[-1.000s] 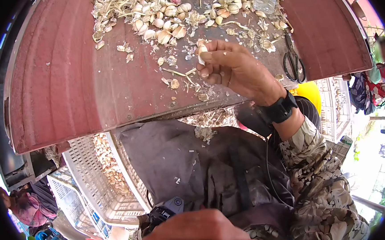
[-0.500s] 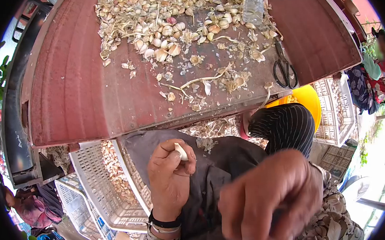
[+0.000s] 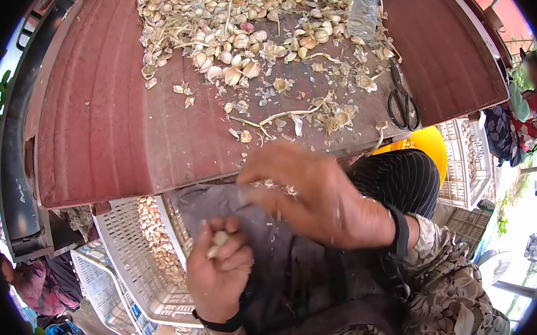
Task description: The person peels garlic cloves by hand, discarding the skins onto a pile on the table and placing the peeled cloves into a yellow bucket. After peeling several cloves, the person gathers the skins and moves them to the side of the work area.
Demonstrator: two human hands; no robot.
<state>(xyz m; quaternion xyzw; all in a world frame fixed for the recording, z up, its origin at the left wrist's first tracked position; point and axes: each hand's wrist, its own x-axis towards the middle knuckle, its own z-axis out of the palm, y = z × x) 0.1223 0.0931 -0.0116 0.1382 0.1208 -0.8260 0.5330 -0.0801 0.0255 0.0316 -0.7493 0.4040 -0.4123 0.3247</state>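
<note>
A pale peeled garlic clove (image 3: 219, 240) sits between the thumb and curled fingers of my left hand (image 3: 216, 271), low over the dark apron (image 3: 281, 260). My right hand (image 3: 311, 192) is above and to the right of it, near the table's front edge, its fingers smeared by motion. Whether it holds anything is hidden by the blur. On the red table (image 3: 104, 129) lie a spread of garlic cloves (image 3: 230, 58), loose skins (image 3: 340, 117) and a dry stalk (image 3: 283, 113).
Black scissors (image 3: 403, 102) lie at the table's right side, below a plastic water bottle (image 3: 365, 11). White crates (image 3: 125, 252) with garlic cloves stand at lower left. A yellow tub (image 3: 432, 147) and another crate (image 3: 465, 172) are at right. Other people (image 3: 526, 112) are at both sides.
My right hand has swung up and forward from the lower right to the table's front edge. My left hand has moved slightly left and down, still with the clove.
</note>
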